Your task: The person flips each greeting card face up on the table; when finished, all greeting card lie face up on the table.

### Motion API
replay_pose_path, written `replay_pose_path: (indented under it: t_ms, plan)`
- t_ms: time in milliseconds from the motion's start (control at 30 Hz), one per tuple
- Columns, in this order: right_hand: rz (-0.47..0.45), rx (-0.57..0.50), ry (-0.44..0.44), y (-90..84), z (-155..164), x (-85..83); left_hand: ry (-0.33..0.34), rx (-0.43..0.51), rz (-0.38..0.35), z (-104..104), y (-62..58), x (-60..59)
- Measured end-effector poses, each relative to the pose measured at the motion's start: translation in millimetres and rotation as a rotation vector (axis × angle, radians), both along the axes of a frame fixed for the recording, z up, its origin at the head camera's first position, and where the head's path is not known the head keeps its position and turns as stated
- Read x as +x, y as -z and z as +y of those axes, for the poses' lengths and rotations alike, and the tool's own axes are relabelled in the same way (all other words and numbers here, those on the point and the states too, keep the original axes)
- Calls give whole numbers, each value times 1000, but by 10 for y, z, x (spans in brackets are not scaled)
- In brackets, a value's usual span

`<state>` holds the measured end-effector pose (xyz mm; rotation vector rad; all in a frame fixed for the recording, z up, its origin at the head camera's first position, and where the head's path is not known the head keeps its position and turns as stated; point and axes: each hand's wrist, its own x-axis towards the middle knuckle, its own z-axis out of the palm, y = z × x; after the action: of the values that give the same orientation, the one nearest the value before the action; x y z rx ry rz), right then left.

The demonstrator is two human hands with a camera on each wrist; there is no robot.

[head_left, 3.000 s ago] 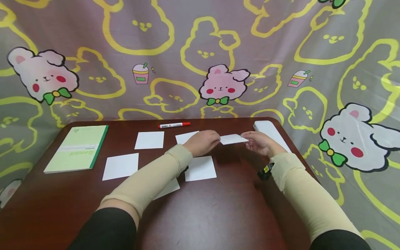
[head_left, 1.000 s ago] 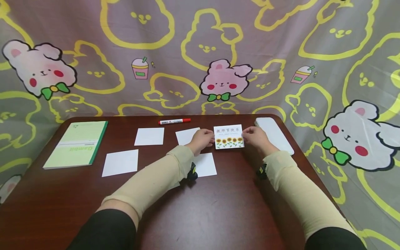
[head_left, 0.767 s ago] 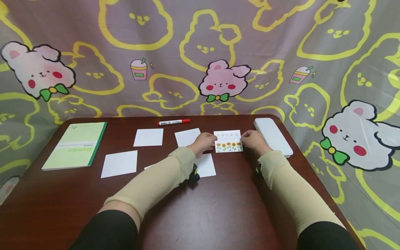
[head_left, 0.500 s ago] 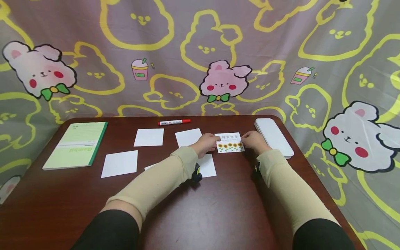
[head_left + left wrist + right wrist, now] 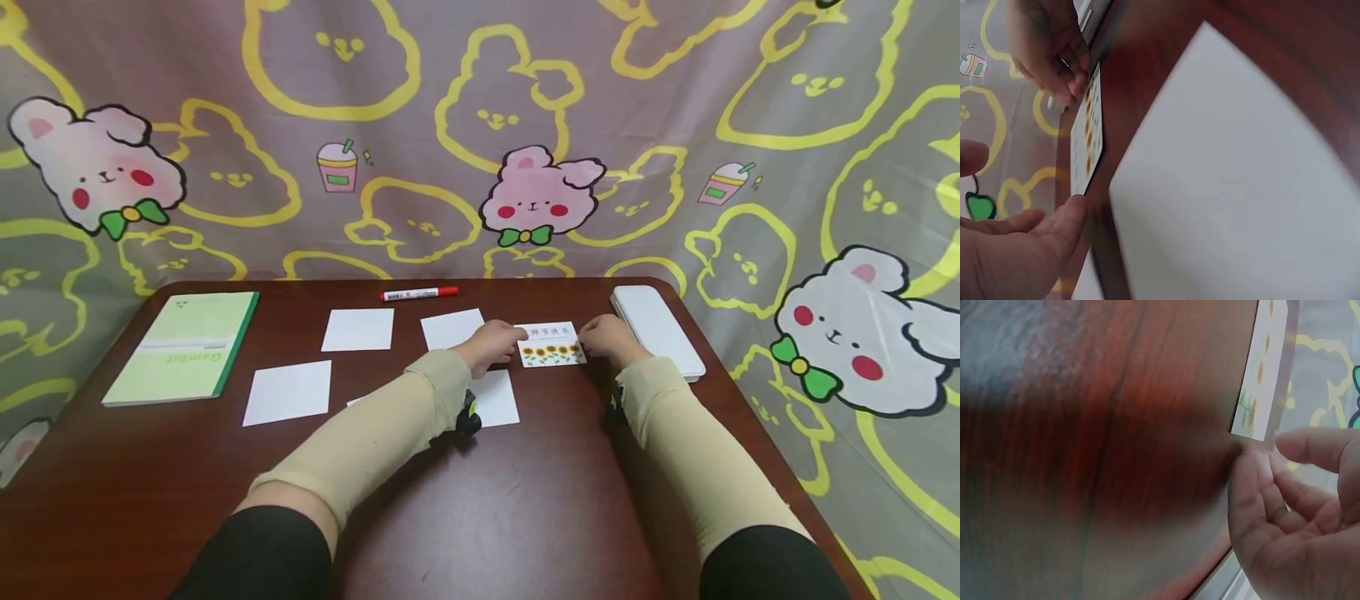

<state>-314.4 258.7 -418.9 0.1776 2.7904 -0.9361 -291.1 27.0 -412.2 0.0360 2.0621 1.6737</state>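
A white card printed with sunflowers and Chinese characters (image 5: 553, 350) lies on the dark wooden table, between both hands. My left hand (image 5: 491, 343) is at its left side and overlaps a corner in the head view. In the left wrist view, the left fingertips (image 5: 1075, 203) touch the near end of the card, thumb well apart from them. At the opposite edge is my right hand (image 5: 606, 337), fingers loosely bent. The right wrist view has the right thumb (image 5: 1294, 445) apart from the other fingers, right by the card's end. Neither hand pinches the card.
Several blank white cards (image 5: 357, 330) lie left of the sunflower card, one mostly hidden under the left forearm. A red-capped marker (image 5: 418, 293) lies at the back. A green notebook (image 5: 183, 346) is at far left, a white case (image 5: 660, 332) at right. A patterned curtain (image 5: 420, 125) hangs behind.
Three seconds ago both hands held the card up, nearly edge-on. It was then tilted to show its printed face and lowered onto the table. Over the last half second little has moved.
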Motion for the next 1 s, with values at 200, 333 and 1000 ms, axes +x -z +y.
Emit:
replay_pose_path:
  t_ms: [200,333,1000]
  plan:
    - [86,-83,-12,-143,-211,-17,44,-269,255,-421,-145,-38]
    - [79,-132,-75,-208,-490,-61,122,-486,429,-676,-137,-111]
    - [105,82,-184,-4,-1454,-218,517,-1048,733,-996,133,-39]
